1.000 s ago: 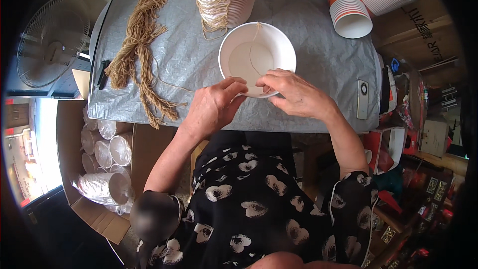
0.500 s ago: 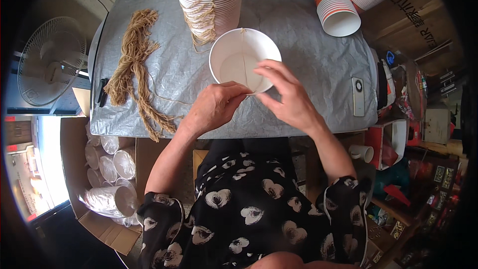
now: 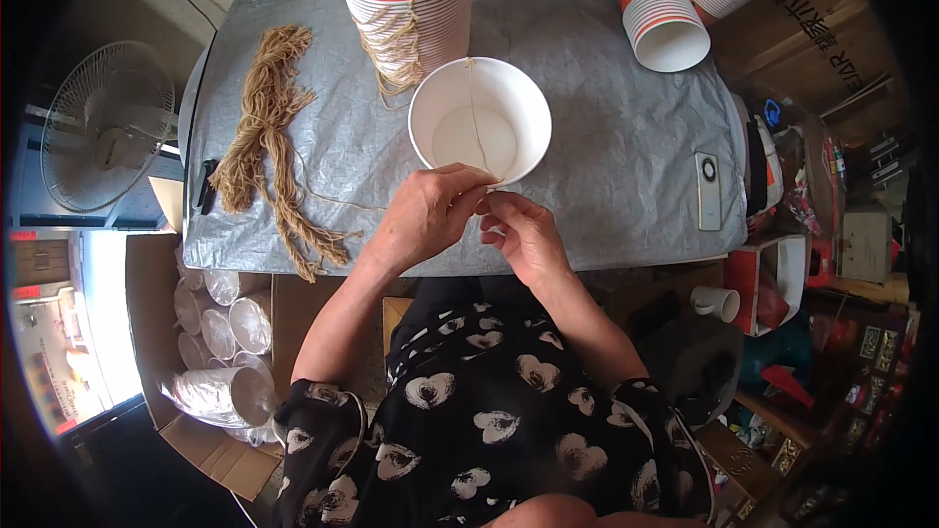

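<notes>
A white paper bowl (image 3: 436, 103) stands on the grey-covered table (image 3: 606, 186). A thin jute string (image 3: 475, 117) runs across its mouth from the far rim to the near rim. My left hand (image 3: 425, 215) pinches the string at the bowl's near rim. My right hand (image 3: 523, 235) sits just beside it, fingertips closed on the same string end. A bundle of cut jute strings (image 3: 269, 142) lies to the left on the table.
A stack of orange-and-white bowls with string handles (image 3: 411, 0) stands behind the bowl. Two more cup stacks (image 3: 660, 15) lie at the back right. A phone (image 3: 707, 191) lies near the right edge. A fan (image 3: 103, 142) and a box of plastic lids (image 3: 220, 332) are at left.
The view has shifted so the bowl sits higher. My right hand has drawn back from the bowl's rim to meet the left hand at the near edge.
</notes>
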`<state>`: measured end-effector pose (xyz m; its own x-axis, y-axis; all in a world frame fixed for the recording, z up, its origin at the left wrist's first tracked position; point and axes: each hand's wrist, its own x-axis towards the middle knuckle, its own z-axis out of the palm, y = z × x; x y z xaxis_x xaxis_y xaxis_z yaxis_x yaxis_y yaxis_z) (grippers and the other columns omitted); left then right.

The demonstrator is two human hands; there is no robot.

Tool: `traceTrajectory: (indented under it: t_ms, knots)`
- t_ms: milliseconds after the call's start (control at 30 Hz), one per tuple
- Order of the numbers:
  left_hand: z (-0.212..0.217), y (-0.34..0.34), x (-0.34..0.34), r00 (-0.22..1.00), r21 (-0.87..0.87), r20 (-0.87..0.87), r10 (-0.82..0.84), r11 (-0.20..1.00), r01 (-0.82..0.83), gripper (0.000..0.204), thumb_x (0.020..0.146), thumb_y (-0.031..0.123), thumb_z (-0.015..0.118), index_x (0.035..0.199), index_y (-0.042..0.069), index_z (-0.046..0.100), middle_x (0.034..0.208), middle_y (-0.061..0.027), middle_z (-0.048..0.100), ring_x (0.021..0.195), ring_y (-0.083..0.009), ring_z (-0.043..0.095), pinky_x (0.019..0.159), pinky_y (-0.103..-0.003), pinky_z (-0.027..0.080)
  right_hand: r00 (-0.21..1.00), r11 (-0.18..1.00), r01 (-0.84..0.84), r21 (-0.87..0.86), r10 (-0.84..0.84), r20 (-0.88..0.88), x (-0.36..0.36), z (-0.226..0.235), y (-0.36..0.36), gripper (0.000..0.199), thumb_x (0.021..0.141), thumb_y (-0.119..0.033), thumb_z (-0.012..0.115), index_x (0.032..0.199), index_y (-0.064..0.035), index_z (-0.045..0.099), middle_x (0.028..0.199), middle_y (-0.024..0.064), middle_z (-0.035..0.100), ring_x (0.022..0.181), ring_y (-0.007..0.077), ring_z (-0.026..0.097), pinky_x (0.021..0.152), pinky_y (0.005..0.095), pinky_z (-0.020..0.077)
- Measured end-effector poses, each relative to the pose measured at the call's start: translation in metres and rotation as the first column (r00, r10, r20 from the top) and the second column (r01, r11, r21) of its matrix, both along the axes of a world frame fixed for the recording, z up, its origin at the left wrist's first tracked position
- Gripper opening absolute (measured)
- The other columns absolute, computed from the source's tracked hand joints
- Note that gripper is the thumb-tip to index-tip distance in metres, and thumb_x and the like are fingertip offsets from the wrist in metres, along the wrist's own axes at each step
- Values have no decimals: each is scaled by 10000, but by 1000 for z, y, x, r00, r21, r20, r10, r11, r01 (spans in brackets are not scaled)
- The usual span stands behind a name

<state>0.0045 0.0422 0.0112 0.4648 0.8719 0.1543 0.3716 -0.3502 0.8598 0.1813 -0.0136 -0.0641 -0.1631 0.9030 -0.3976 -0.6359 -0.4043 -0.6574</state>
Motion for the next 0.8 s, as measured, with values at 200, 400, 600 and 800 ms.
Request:
traceTrajectory:
  t_ms: [200, 400, 600, 800]
  knots:
    - [2, 1, -3, 995, 9, -96, -12, 1000, 13, 159, 954, 52, 668, 1082, -2, 745, 953, -133, 751, 719, -203, 731, 652, -320, 584, 898, 970, -7, 243, -100, 427, 21, 16, -2, 126, 960, -138, 730, 1009, -22, 715, 931, 63, 717, 767, 101, 640, 682, 245, 521]
    - [-5, 7, -1, 994, -80, -95, -57, 996, 50, 182, 954, 129, 709, 1072, -1, 758, 934, -112, 761, 698, -171, 734, 619, -284, 573, 378, 614, -391, 686, -572, 728, 40, 62, 27, 128, 869, -17, 773, 961, -15, 684, 879, 50, 680, 762, 179, 660, 666, 302, 532]
    - [2, 4, 7, 995, -327, 68, 67, 944, -42, 162, 916, 141, 745, 1002, 6, 765, 761, -124, 753, 660, -163, 745, 610, -293, 571, 222, 481, -564, 671, -694, 685, 36, 70, 43, 160, 812, 7, 785, 916, -26, 668, 916, 71, 678, 835, 264, 667, 683, 376, 537]
    - [-3, 0, 17, 985, -395, 131, 115, 917, -55, 110, 904, 98, 756, 936, -5, 739, 757, -81, 751, 668, -131, 739, 581, -270, 574, 280, 572, -506, 645, -598, 751, 37, 60, 42, 124, 846, 35, 764, 907, -10, 665, 923, 56, 670, 813, 195, 637, 665, 307, 527]
